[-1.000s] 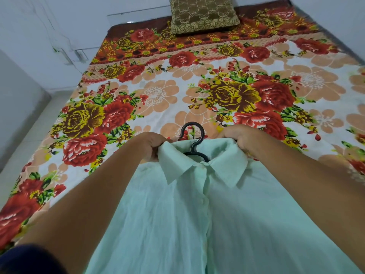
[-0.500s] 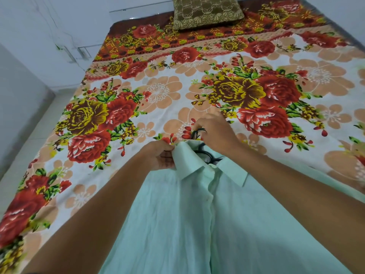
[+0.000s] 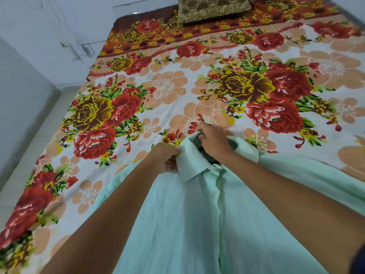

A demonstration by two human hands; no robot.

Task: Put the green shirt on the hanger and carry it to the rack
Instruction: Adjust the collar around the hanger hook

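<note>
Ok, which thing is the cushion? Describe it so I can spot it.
Start from the bed with the floral sheet and look to its far end by the wall. The cushion lies there, olive-brown with a pale lattice pattern, unlike the red and orange flowers around it.

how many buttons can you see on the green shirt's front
2 clearly: one button just below the collar on the green shirt, another button lower down the placket. More may be hidden by folds, or under the right hand at the collar.

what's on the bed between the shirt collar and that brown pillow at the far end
Nothing lies there: in the head view only bare floral bedsheet stretches from the green shirt's collar to the brown pillow.
</note>
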